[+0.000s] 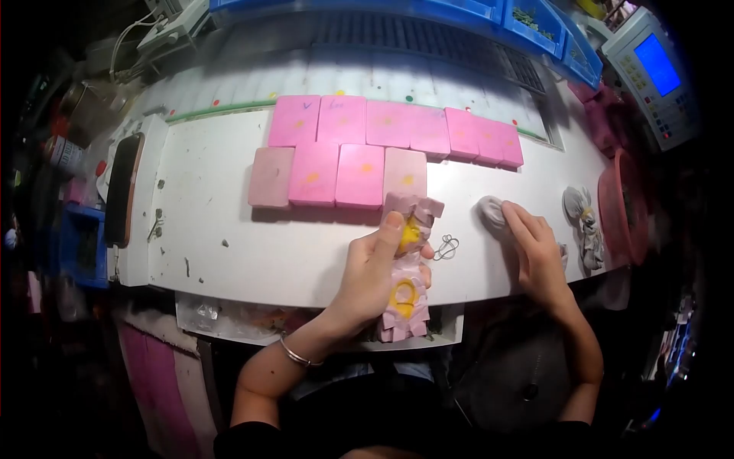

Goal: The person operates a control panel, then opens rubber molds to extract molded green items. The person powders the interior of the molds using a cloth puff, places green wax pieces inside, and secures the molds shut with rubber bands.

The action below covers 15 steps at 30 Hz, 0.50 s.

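My left hand (368,268) is closed around a long pink block (405,264), its surface covered in overlapping tape-like strips with yellow patches. The thumb lies on its upper part, and the lower end hangs past the table's front edge. To the right, my right hand (535,249) has its fingertips closed on a small grey cloth bundle (492,210) on the white table. Between the hands lies a bent metal wire ring (446,247). Just beyond the held block stand several pink blocks (359,174) in two rows, many marked with a yellow spot.
Another tied grey bundle (587,226) lies at the right, beside a pink basin (627,203). A phone (125,190) rests on the left ledge. Blue bins (535,27) line the back, and a device with a blue screen (656,65) stands at the far right.
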Each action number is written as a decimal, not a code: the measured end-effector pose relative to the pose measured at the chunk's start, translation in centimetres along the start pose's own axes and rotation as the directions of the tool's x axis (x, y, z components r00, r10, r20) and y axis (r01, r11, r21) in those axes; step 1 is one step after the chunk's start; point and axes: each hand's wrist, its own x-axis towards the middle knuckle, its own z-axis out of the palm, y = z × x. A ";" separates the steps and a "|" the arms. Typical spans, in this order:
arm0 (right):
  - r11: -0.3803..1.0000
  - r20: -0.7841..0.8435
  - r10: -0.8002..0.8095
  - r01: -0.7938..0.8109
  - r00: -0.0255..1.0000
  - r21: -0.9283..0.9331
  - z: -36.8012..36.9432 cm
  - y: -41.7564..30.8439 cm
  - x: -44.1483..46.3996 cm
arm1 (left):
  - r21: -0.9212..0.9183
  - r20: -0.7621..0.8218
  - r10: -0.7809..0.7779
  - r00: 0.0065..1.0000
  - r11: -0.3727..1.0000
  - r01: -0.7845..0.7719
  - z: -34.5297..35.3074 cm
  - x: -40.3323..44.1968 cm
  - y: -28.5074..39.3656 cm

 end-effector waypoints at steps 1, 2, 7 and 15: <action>0.997 -0.008 -0.060 0.060 0.998 0.045 -0.5 -1.2 0.1 | 0.003 -0.005 -0.002 1.000 1.000 0.002 0.1 0.1 -0.3; 0.990 -0.066 -0.131 0.134 0.989 0.041 -1.0 -2.6 0.5 | -0.029 -0.032 -0.010 0.999 1.000 0.009 0.3 0.3 -0.4; 0.932 -0.259 -0.360 0.357 0.896 -0.062 0.3 -6.7 2.2 | 0.004 -0.134 0.054 0.990 0.999 -0.054 1.0 0.3 -0.5; 0.949 -0.160 -0.184 0.218 0.970 0.227 0.1 -7.1 2.3 | 0.176 -0.068 0.206 0.976 0.966 -0.192 0.2 0.7 -1.2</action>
